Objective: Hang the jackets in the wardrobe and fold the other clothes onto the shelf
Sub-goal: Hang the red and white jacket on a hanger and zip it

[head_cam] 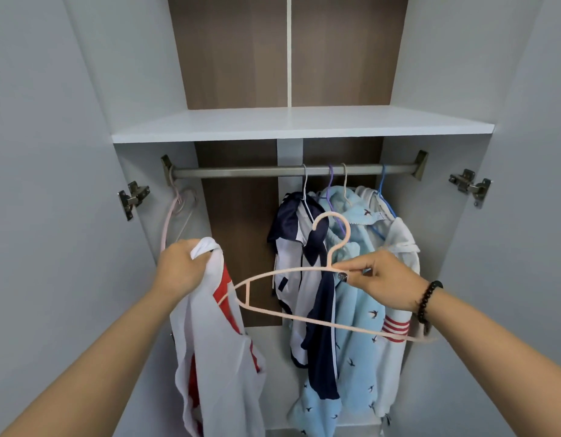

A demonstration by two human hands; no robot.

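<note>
Before the open wardrobe, the left hand grips a white-and-red jacket while right-hand fingers pinch a peach hanger, whose tip might snag the fabric.

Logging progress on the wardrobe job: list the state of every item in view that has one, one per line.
Left hand: grips the white and red jacket by its top.
White and red jacket: hanging from that hand, not on a hanger.
Right hand: pinches the peach hanger below its hook.
Peach hanger: bare, held off the rail.
Rail: carries four hung garments at right.
Pink hangers: empty, at rail's left end.
Shelf: bare where visible.
</note>
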